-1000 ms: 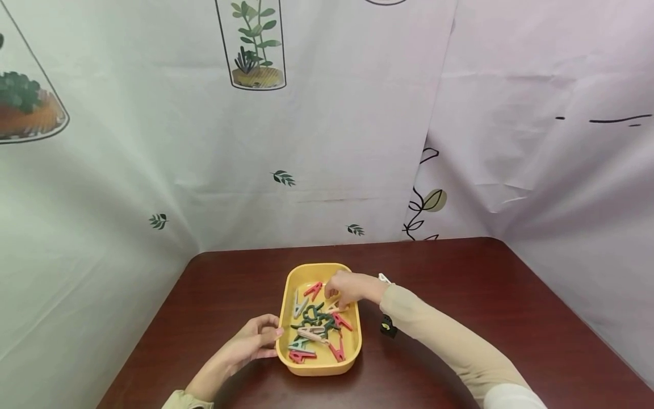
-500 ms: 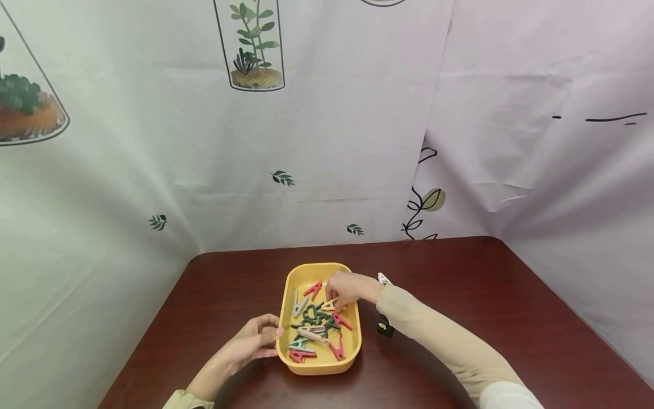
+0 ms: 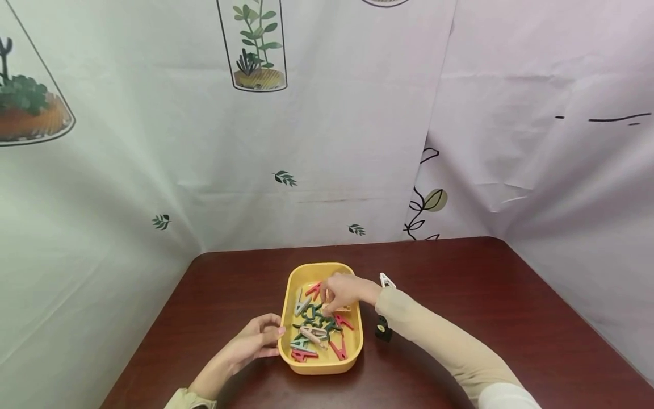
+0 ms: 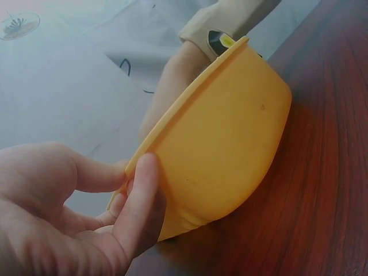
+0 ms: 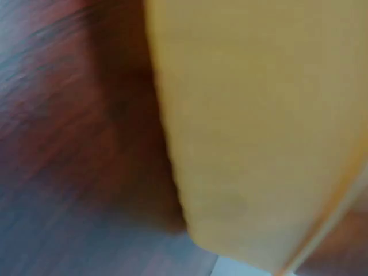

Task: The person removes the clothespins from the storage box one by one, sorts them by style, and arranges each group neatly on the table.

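A yellow plastic tray (image 3: 317, 369) holds several clothespins in red, dark green, grey and cream. My left hand (image 3: 258, 336) grips the tray's left side; in the left wrist view its thumb and fingers (image 4: 142, 201) pinch the rim. My right hand (image 3: 341, 289) reaches over the far right side into the tray, fingers pointing down among the clothespins. Beneath it, a pale yellow clothespin (image 3: 344, 309) partly shows; I cannot tell whether the fingers hold it. A cream clothespin (image 3: 313, 335) and a red clothespin (image 3: 339, 347) lie nearer. The right wrist view shows only the tray's blurred outer wall (image 5: 253, 126).
A white clothespin (image 3: 386, 280) lies on the dark red table (image 3: 245, 278) right of the tray, partly behind the right sleeve. A dark wrist device (image 3: 383, 328) shows under that sleeve. Printed white cloth (image 3: 327, 142) hangs behind and along both sides.
My right hand has shifted slightly left and nearer the tray's middle, and the pale yellow clothespin below it looks moved. My left hand keeps its grip on the rim.
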`<state>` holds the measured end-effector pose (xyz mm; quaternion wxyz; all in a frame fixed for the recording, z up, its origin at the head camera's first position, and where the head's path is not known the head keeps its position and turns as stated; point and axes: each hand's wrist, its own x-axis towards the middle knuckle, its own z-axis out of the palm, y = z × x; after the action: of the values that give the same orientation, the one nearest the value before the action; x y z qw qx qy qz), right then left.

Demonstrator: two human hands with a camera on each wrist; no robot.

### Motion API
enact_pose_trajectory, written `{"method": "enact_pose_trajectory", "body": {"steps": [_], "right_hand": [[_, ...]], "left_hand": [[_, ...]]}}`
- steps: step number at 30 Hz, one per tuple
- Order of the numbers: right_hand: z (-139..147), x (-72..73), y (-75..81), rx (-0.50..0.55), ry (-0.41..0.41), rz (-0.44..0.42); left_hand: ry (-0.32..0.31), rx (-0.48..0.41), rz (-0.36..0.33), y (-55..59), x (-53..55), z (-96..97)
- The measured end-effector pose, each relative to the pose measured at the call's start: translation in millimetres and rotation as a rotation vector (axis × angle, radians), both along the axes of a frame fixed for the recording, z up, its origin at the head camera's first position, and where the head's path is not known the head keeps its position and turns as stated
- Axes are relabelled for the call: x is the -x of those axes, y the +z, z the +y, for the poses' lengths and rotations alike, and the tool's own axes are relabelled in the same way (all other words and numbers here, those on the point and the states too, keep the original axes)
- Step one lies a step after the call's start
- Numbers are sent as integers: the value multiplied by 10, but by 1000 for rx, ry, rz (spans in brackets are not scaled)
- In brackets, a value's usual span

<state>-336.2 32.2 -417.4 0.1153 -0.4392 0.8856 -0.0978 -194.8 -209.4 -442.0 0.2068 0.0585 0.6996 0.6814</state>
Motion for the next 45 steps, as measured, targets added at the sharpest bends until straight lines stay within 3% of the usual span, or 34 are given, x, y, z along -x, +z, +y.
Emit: {"method": "enact_pose_trajectory", "body": {"steps": [4, 9, 20, 28, 36, 45], "right_hand": [[48, 48, 79, 43, 50, -134], [64, 67, 137, -14, 11, -220], [45, 51, 114, -131, 5, -163], [61, 4, 117, -92, 51, -176], [126, -5, 76, 76, 106, -119], [260, -31, 90, 353, 113, -175]], "left_hand": [[5, 4, -6, -2, 10, -6], [0, 2, -1, 3, 14, -11], [-2, 6, -4, -22, 18, 4], [11, 17, -8, 6, 0, 21], [19, 25, -21, 4, 4, 22], [4, 18, -18, -15, 21, 15]]}}
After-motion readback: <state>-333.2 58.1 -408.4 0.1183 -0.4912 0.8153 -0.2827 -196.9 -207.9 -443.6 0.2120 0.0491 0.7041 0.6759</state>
